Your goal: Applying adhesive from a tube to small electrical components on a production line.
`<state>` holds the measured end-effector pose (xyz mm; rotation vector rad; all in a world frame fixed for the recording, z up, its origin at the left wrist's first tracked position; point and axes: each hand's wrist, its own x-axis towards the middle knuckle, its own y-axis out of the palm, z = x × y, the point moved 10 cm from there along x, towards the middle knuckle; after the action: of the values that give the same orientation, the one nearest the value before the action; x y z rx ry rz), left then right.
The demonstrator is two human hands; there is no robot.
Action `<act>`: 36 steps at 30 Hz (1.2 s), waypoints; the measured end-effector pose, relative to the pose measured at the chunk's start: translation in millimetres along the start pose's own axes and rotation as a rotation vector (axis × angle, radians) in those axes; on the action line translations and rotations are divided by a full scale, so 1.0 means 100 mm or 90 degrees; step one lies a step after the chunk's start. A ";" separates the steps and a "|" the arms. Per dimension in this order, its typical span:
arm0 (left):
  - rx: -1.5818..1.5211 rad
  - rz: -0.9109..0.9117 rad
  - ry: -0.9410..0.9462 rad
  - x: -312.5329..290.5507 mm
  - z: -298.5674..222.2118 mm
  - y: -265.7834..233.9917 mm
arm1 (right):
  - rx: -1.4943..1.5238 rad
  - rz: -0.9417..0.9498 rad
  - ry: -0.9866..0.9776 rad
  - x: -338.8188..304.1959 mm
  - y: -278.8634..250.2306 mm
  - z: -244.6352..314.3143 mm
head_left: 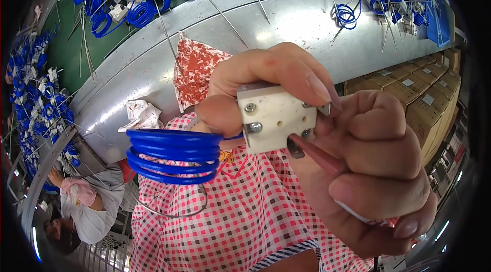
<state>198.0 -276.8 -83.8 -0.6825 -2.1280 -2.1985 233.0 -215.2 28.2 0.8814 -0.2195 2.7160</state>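
Observation:
My left hand point(273, 70) is closed on a thermostat-like white block point(268, 118), with the thumb on its left side and the fingers over its top. The block's face has screws and small holes. A blue coiled tube point(174, 157) hangs from it at the left, with a thin grey wire loop point(176, 213) below. My right hand point(378, 159) is closed round a reddish tapered nozzle point(319, 155), whose narrow tip meets the block's lower right part. The nozzle's body is mostly hidden in the fist; a white and red bit point(365, 215) shows between the fingers.
A shiny metal table point(286, 11) curves across the back, holding a red-smeared cloth point(197, 70) and a crumpled white cloth point(140, 116). Piles of blue coiled parts point(140, 13) lie beyond and at the left. Cardboard boxes point(422, 85) are at right; another person point(94, 210) sits lower left.

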 end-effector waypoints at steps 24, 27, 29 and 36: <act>0.070 0.090 -0.099 0.09 0.02 0.10 | 0.261 -0.086 -0.009 -0.03 -0.04 -0.15; -0.001 0.057 -0.092 0.07 0.01 0.09 | 0.299 -0.094 0.004 -0.03 -0.03 -0.19; 0.015 0.077 -0.100 0.07 0.02 0.08 | 0.322 -0.100 0.011 -0.03 -0.03 -0.20; 0.058 0.112 -0.146 0.06 0.04 0.14 | 0.362 -0.091 -0.020 -0.07 -0.04 -0.17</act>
<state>197.6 -272.0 -68.8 -1.1154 -2.1540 -2.0058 230.1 -208.9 10.9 1.0287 0.6161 2.6599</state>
